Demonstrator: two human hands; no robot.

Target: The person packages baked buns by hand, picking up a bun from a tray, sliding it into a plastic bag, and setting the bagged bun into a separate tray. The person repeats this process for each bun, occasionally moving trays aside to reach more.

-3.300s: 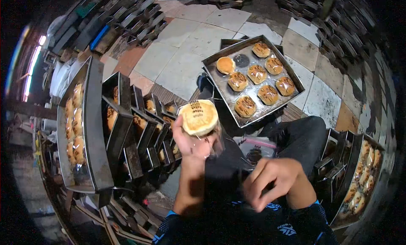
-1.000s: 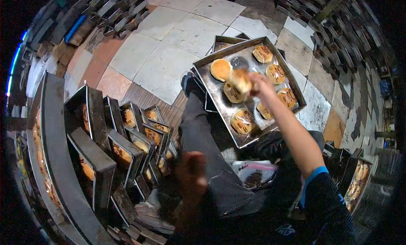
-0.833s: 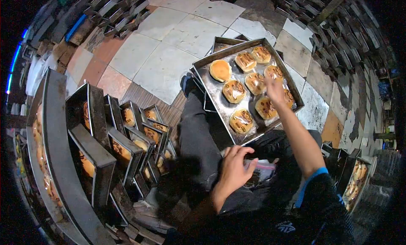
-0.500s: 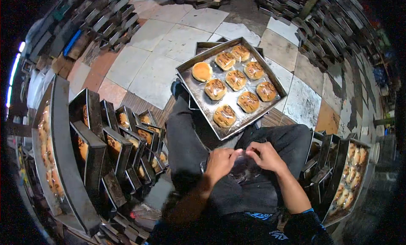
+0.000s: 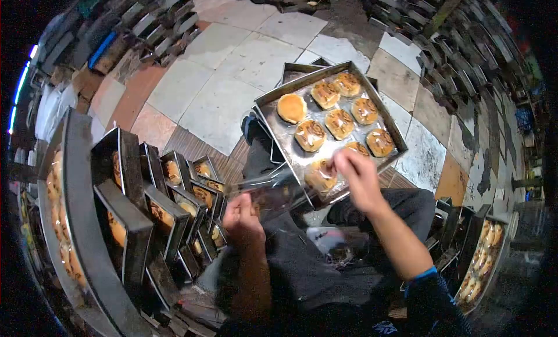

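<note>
A square metal tray [image 5: 397, 123] holds several round buns with brown markings, most in clear wrap. One plain golden bun [image 5: 292, 108] sits at its left corner with no markings. My left hand [image 5: 244, 216] is closed on a clear plastic bag [image 5: 270, 194], left of the tray's near corner. My right hand [image 5: 360, 177] reaches over the near side of the tray, fingers pinched together beside a marked bun [image 5: 320, 175]; what they hold, if anything, is too small to make out.
Stacked trays of buns [image 5: 131, 206] stand close on the left, with a long tray [image 5: 93, 221] beside them. On the right is another bun tray [image 5: 494, 267]. More trays line the back of the tiled floor [image 5: 232, 75].
My hands have moved apart. The left went left with the clear bag, which now shows stretched out; the right went up and forward over the tray. The view has shifted slightly.
</note>
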